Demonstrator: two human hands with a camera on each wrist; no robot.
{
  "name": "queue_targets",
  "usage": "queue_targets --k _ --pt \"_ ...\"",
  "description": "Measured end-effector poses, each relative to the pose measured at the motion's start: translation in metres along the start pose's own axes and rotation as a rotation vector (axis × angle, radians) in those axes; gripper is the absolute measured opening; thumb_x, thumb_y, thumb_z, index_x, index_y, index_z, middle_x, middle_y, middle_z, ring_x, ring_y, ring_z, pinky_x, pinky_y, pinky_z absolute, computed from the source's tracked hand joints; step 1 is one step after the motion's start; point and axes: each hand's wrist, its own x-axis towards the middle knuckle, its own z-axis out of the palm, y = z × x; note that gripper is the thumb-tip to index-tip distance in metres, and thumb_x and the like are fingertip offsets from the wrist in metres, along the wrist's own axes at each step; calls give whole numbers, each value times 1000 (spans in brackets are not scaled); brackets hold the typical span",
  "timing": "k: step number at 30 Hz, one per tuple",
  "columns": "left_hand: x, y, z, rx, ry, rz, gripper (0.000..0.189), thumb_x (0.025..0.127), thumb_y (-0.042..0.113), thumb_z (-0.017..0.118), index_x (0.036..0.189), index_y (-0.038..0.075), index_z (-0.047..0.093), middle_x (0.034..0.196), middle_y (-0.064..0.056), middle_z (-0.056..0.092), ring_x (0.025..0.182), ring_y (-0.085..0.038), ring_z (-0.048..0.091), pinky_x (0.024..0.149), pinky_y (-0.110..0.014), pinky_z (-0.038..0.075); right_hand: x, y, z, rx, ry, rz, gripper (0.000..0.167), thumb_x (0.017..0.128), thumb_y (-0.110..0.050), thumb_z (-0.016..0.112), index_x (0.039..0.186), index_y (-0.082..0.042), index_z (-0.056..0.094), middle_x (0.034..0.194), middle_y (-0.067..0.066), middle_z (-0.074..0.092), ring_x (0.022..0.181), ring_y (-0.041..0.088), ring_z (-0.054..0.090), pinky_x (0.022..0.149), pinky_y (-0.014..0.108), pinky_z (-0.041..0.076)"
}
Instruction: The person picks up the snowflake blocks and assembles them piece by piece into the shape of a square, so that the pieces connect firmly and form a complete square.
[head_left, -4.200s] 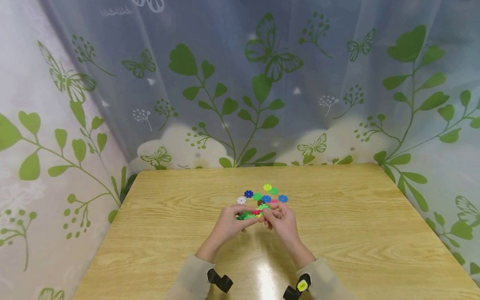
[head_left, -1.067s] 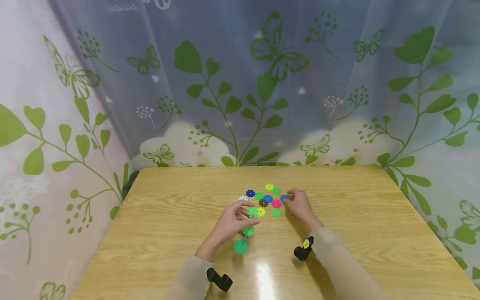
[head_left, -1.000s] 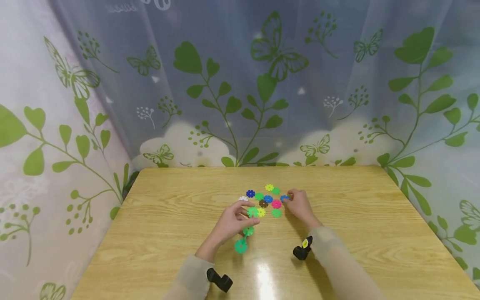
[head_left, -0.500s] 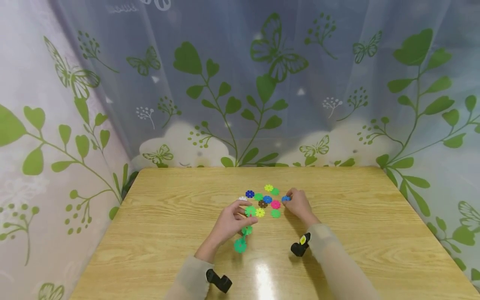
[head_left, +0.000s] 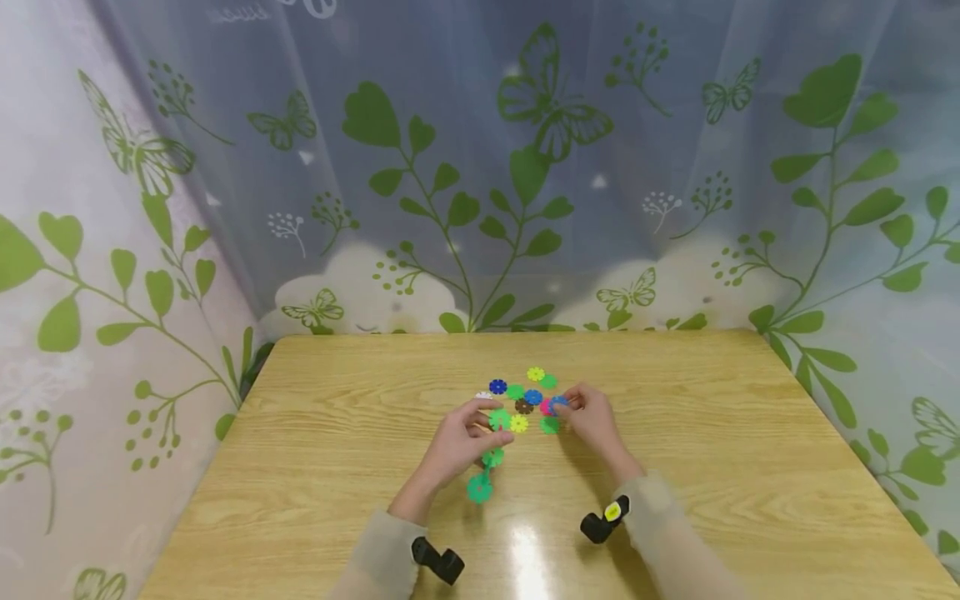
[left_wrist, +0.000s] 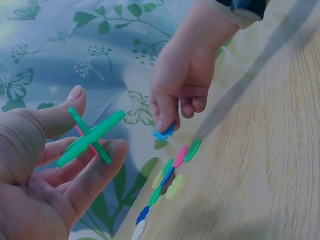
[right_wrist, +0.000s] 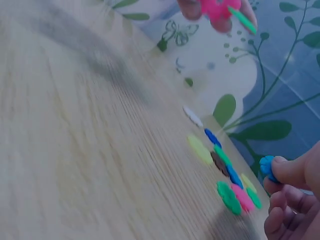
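My left hand [head_left: 456, 443] holds a joined chain of green flower-shaped slotted discs [head_left: 480, 488] above the table; its lower end hangs below the hand. In the left wrist view, two green discs [left_wrist: 92, 138] cross at an angle between thumb and fingers, with a pink edge behind them. My right hand [head_left: 597, 423] pinches a blue flower disc [right_wrist: 268, 168] between thumb and fingertips, lifted over the loose discs. In the head view this blue disc overlaps a pink disc [head_left: 546, 407] lying on the table. A green disc [head_left: 550, 426] lies just below the right fingertips.
On the wooden table [head_left: 337, 450] lie more flat discs: a yellow disc [head_left: 519, 424], a brown disc [head_left: 524, 407], another blue disc [head_left: 533, 397], a dark blue disc [head_left: 498, 387], and a white disc [head_left: 483, 397] partly behind the left hand. A patterned curtain [head_left: 480, 167] hangs behind.
Both hands worked together on the chain at first. The right hand then reached to the blue disc at the right, took it, and has lifted it left toward the chain. Lately the left hand stays nearly still.
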Motion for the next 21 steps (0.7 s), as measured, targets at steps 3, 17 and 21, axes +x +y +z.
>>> queue_targets --k 3,17,21 --pt "0 -1 0 -2 -1 2 52 80 35 73 125 18 55 100 -9 61 75 -19 63 54 -43 56 -11 -7 6 96 -4 -2 16 84 -7 69 92 4 61 70 7 59 51 22 52 42 22 41" --pt "0 -3 1 -71 8 -39 52 81 35 72 127 16 56 104 -11 63 68 -19 64 53 -36 57 -45 -41 21 279 -113 -154 12 88 -4 63 95 3 56 74 21 65 53 20 52 46 23 43" --pt "0 -3 2 -70 19 -46 52 81 35 72 127 16 56 104 -11 62 69 -19 64 53 -36 57 -48 -41 23 280 -107 -223 9 88 -3 62 94 1 57 76 18 66 60 24 57 50 25 47"
